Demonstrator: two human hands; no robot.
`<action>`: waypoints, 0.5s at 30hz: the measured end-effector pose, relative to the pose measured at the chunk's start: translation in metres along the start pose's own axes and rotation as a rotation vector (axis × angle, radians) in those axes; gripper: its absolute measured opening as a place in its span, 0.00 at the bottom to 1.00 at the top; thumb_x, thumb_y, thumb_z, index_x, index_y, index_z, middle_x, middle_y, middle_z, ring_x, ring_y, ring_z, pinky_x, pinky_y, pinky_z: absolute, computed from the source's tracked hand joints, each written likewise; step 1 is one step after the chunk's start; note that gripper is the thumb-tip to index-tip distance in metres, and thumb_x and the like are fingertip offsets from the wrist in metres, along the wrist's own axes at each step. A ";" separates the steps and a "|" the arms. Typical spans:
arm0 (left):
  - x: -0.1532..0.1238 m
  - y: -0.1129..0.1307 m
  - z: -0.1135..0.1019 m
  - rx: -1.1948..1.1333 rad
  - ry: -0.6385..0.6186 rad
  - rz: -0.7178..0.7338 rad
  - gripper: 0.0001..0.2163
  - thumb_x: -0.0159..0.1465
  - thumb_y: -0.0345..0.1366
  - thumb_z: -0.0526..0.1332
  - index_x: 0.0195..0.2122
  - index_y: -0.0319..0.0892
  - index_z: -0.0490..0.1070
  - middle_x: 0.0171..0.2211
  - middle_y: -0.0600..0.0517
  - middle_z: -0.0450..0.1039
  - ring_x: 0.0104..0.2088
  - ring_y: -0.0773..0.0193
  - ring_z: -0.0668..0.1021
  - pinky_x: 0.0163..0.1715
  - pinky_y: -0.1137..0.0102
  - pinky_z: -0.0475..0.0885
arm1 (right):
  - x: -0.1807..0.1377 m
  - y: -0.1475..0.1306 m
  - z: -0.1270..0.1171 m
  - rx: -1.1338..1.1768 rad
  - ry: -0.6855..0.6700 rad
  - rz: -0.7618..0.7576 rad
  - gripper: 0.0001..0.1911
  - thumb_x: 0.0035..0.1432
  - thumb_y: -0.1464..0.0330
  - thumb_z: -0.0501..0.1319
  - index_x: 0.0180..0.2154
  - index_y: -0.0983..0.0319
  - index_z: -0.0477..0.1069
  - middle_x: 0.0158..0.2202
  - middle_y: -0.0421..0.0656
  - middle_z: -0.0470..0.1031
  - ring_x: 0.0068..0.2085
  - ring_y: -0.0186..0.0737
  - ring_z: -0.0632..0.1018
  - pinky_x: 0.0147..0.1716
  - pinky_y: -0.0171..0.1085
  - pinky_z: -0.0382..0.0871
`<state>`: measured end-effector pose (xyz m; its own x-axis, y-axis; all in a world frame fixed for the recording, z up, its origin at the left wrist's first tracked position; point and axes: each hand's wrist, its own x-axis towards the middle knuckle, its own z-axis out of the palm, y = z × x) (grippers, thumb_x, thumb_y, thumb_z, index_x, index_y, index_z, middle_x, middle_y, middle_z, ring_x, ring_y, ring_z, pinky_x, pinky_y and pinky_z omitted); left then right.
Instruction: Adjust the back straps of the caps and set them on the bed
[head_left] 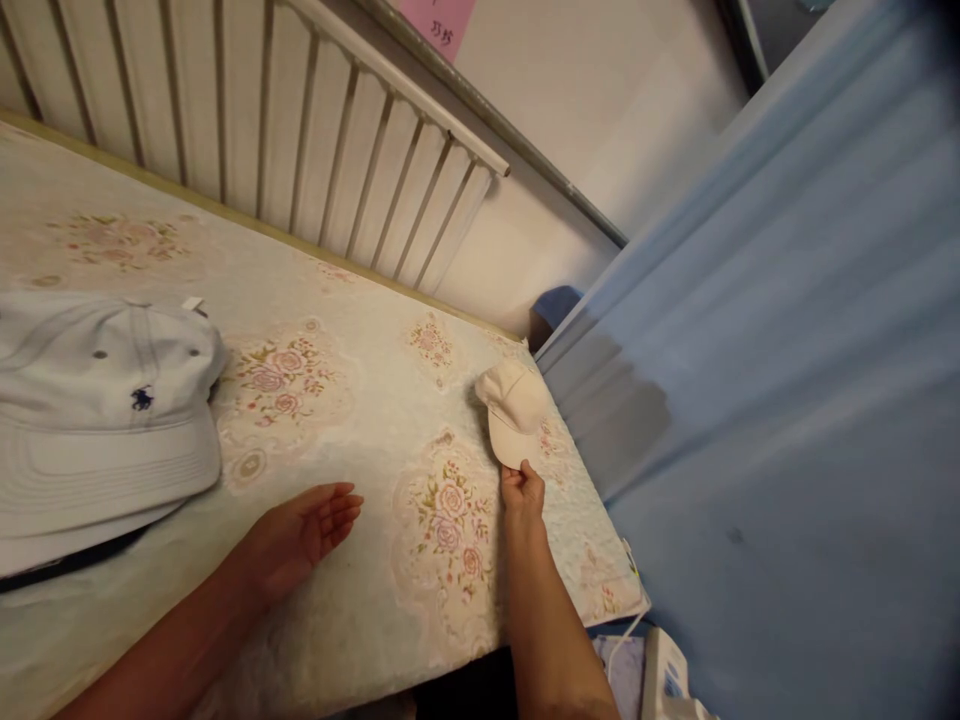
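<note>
the right hand [523, 490] is pinched shut on the brim tip of a small cream baseball cap [514, 408], which lies just beyond the fingers near the far right corner of the floral mattress [360, 400]. the left hand [300, 535] rests open, palm up and holding nothing, well apart from that cap. a pale blue cap [97, 400] sits at the left, by the radiator [300, 140].
</note>
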<state>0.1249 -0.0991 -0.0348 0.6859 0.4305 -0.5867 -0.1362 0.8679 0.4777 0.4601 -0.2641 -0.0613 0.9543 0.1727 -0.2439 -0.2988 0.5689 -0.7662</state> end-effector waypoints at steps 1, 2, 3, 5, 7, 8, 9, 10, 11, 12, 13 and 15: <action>0.000 0.000 0.000 0.002 -0.001 -0.003 0.05 0.61 0.24 0.59 0.33 0.39 0.73 0.30 0.47 0.78 0.28 0.65 0.80 0.29 0.74 0.78 | 0.001 0.002 0.000 -0.007 0.007 0.008 0.17 0.49 0.79 0.57 0.43 0.65 0.69 0.41 0.44 0.80 0.47 0.34 0.79 0.52 0.40 0.72; 0.001 0.000 -0.001 0.002 -0.004 -0.003 0.05 0.61 0.24 0.59 0.33 0.38 0.73 0.30 0.47 0.78 0.28 0.65 0.80 0.29 0.74 0.78 | 0.003 0.003 0.000 -0.016 0.013 0.017 0.16 0.49 0.79 0.57 0.41 0.65 0.70 0.41 0.44 0.80 0.47 0.35 0.79 0.52 0.40 0.72; 0.001 -0.001 -0.001 0.003 -0.006 -0.003 0.05 0.61 0.24 0.59 0.34 0.38 0.73 0.30 0.47 0.78 0.28 0.66 0.80 0.29 0.74 0.78 | 0.004 0.004 -0.001 -0.025 0.015 0.028 0.15 0.48 0.80 0.57 0.40 0.65 0.70 0.40 0.44 0.80 0.47 0.35 0.79 0.51 0.40 0.72; 0.001 -0.001 -0.001 0.006 -0.003 0.000 0.05 0.62 0.24 0.58 0.34 0.37 0.73 0.29 0.47 0.78 0.28 0.66 0.80 0.29 0.74 0.77 | 0.006 0.006 -0.003 -0.042 0.015 0.047 0.13 0.47 0.80 0.57 0.37 0.64 0.70 0.39 0.44 0.80 0.47 0.37 0.79 0.51 0.42 0.72; 0.000 0.000 0.001 0.010 0.005 0.003 0.06 0.63 0.24 0.57 0.34 0.37 0.72 0.29 0.48 0.78 0.28 0.67 0.80 0.28 0.74 0.77 | 0.007 0.006 -0.005 -0.061 0.010 0.059 0.12 0.47 0.80 0.57 0.35 0.63 0.69 0.37 0.43 0.80 0.46 0.37 0.80 0.50 0.42 0.73; -0.001 0.000 0.001 0.011 0.007 0.002 0.05 0.63 0.24 0.57 0.34 0.37 0.72 0.29 0.48 0.78 0.27 0.67 0.80 0.28 0.75 0.77 | 0.007 0.006 -0.006 -0.071 0.007 0.062 0.12 0.46 0.80 0.57 0.34 0.63 0.69 0.35 0.43 0.80 0.45 0.37 0.80 0.50 0.43 0.73; -0.002 0.001 0.002 0.010 0.007 0.000 0.05 0.62 0.24 0.58 0.34 0.37 0.72 0.29 0.48 0.78 0.27 0.67 0.80 0.28 0.75 0.77 | 0.006 0.007 -0.008 -0.081 0.004 0.062 0.12 0.46 0.80 0.58 0.34 0.63 0.69 0.34 0.42 0.80 0.44 0.38 0.80 0.50 0.43 0.73; -0.002 0.001 0.003 0.007 0.006 0.000 0.05 0.62 0.23 0.58 0.34 0.37 0.72 0.29 0.48 0.78 0.27 0.67 0.80 0.28 0.75 0.78 | 0.005 0.007 -0.009 -0.091 -0.001 0.061 0.11 0.46 0.80 0.58 0.33 0.62 0.69 0.33 0.41 0.80 0.44 0.38 0.80 0.49 0.44 0.74; -0.002 0.001 0.003 0.004 0.005 0.000 0.05 0.62 0.23 0.58 0.33 0.37 0.72 0.29 0.48 0.78 0.27 0.67 0.80 0.28 0.75 0.78 | 0.004 0.007 -0.010 -0.101 -0.007 0.058 0.11 0.46 0.80 0.58 0.33 0.62 0.69 0.32 0.41 0.80 0.43 0.38 0.81 0.49 0.44 0.74; -0.002 0.001 0.003 0.001 0.003 -0.001 0.05 0.62 0.23 0.58 0.33 0.37 0.72 0.28 0.47 0.78 0.27 0.67 0.80 0.28 0.75 0.78 | 0.003 0.007 -0.011 -0.111 -0.016 0.054 0.11 0.45 0.79 0.58 0.33 0.61 0.69 0.32 0.40 0.80 0.42 0.39 0.81 0.48 0.45 0.75; -0.002 0.001 0.003 0.001 0.003 0.000 0.05 0.62 0.23 0.58 0.33 0.37 0.72 0.28 0.47 0.77 0.26 0.66 0.80 0.27 0.74 0.78 | 0.001 0.007 -0.012 -0.120 -0.028 0.049 0.11 0.45 0.79 0.58 0.33 0.61 0.69 0.31 0.40 0.80 0.41 0.39 0.81 0.47 0.45 0.75; 0.000 0.000 0.002 0.005 0.000 0.004 0.05 0.61 0.23 0.58 0.33 0.37 0.72 0.28 0.47 0.77 0.26 0.66 0.80 0.27 0.74 0.78 | -0.004 0.007 -0.014 -0.139 -0.057 0.035 0.12 0.45 0.78 0.58 0.33 0.61 0.70 0.31 0.40 0.80 0.40 0.40 0.82 0.46 0.45 0.76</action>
<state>0.1265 -0.0992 -0.0334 0.6853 0.4343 -0.5846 -0.1356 0.8648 0.4835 0.4544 -0.2717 -0.0743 0.9410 0.2376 -0.2410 -0.3260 0.4458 -0.8336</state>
